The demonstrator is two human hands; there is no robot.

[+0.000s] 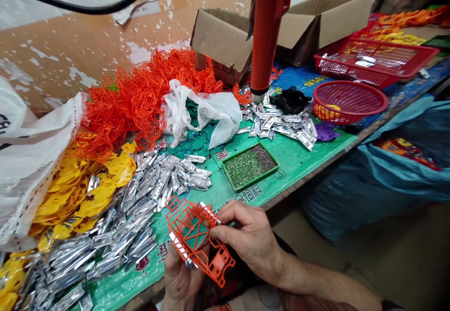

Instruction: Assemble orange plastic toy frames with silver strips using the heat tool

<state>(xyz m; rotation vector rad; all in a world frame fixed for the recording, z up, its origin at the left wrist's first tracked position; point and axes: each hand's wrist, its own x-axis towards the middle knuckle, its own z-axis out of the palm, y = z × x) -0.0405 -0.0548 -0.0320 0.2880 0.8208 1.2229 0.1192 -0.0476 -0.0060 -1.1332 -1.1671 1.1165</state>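
Note:
My left hand (181, 276) holds an orange openwork plastic toy frame (191, 231) from below, over the table's front edge. A shiny silver plastic strip (180, 250) lies along the frame's near left side. Another silver piece (211, 213) sits at its upper right side, where the thumb and forefinger of my right hand (251, 240) are pinched. The fingertips partly cover that piece. Beyond my hands, a green tray (238, 186) holds small metal screws (265, 156). Left of it spreads a heap of silver plastic parts (168, 175).
An orange-red power screwdriver (270, 34) hangs tip-down over the table. Orange frames (130, 100) and yellow parts (66, 198) are piled left. A white plastic bag (225, 114), cardboard boxes (223, 34) and red baskets (348, 93) stand behind. A blue sack (337, 198) hangs at the right edge.

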